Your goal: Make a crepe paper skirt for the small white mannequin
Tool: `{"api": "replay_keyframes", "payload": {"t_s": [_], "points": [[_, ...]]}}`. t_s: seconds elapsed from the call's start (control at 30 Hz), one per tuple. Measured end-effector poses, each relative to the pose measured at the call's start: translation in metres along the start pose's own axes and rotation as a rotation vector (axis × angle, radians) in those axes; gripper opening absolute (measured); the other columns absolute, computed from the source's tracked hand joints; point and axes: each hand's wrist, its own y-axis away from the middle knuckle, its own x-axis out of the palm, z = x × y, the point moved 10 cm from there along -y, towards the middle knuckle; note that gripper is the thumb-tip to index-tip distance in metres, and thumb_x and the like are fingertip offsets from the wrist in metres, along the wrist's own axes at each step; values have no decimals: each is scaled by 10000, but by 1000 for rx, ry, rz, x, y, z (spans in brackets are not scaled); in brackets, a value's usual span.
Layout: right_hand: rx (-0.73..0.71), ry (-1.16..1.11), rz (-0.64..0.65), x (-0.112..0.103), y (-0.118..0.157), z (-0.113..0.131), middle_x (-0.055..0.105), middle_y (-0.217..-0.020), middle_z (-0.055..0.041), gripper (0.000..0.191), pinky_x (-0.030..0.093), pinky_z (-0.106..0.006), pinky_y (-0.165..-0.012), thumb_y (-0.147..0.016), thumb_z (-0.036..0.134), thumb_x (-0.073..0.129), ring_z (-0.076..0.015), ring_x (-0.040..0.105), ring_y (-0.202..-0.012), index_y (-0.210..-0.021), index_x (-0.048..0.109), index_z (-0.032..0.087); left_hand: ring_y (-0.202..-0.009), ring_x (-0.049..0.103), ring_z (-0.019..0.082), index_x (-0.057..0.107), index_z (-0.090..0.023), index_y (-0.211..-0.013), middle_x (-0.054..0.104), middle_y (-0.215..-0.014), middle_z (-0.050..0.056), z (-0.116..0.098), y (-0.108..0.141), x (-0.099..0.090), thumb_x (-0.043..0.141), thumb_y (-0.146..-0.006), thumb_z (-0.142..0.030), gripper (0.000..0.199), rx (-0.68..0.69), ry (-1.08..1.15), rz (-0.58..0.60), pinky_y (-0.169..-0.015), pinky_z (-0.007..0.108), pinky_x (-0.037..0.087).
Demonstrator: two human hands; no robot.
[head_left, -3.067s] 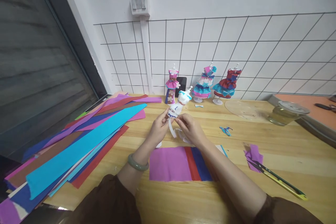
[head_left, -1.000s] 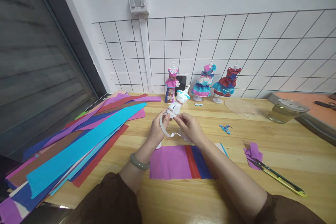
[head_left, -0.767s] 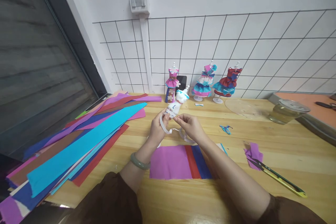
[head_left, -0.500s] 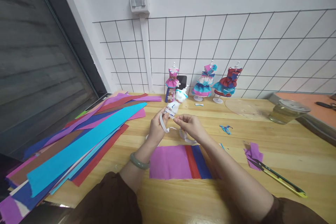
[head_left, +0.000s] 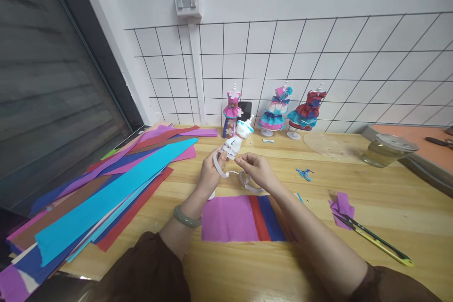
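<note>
A small white dress-form mannequin [head_left: 238,138] with blue neck trim leans to the right in front of me. My left hand [head_left: 210,171] is closed around its lower part, thumb on the front. A narrow white strip of tape [head_left: 218,168] loops down beside that thumb. My right hand [head_left: 257,170] pinches an end of white tape at the mannequin's lower edge, and more tape curls beneath its fingers. Below both hands lies a flat sheet of purple crepe paper [head_left: 229,219], with red and blue pieces at its right side.
Crepe paper strips [head_left: 116,188] are piled at the left. Three dressed mannequins [head_left: 275,108] stand by the wall. Scissors [head_left: 378,241] lie at right, touching a purple scrap [head_left: 342,207]. Farther back are a lidded cup [head_left: 387,151] and a blue scrap [head_left: 304,174].
The mannequin has turned slightly in my left hand. The loose tape under my right hand has shifted a little left. Both hands keep nearly the same place.
</note>
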Motion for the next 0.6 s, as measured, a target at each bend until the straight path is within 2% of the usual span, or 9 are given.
{"api": "replay_keyframes", "payload": {"t_s": [0.1,0.27,0.47,0.53,0.6], "points": [[5,-2,6,1,0,-2,403,-524,54,394,267,-220,-439,-723,548,555,-79,337,-455,-668,522,159,-510,346,59,576,-166,-987,463,-677,-21,3,0,2,547,-773,-414,329,-13,42,13,-458,192,284],[30,-60,13,2,1,-4,431,-510,51,399,291,-222,-433,-705,556,571,-85,381,-440,-675,540,159,-506,349,54,528,-151,-764,443,-635,-24,9,0,4,553,-764,-432,282,-74,100,31,-445,178,284],[52,-115,35,2,2,-2,445,-490,54,398,284,-219,-431,-683,547,601,-76,378,-423,-667,569,150,-471,353,38,483,-153,-715,448,-638,-29,19,1,10,577,-738,-458,319,-180,252,53,-420,169,268],[43,-136,60,3,2,0,454,-502,55,395,278,-216,-434,-682,527,614,-73,369,-431,-753,602,139,-458,355,30,475,-151,-709,469,-650,-26,21,2,13,587,-730,-459,328,-209,313,72,-424,171,270],[18,-163,95,3,1,3,461,-523,57,435,283,-213,-443,-680,499,633,-76,374,-449,-916,614,134,-443,350,22,471,-148,-698,474,-641,-29,21,3,18,603,-720,-454,334,-239,377,107,-427,175,270]]}}
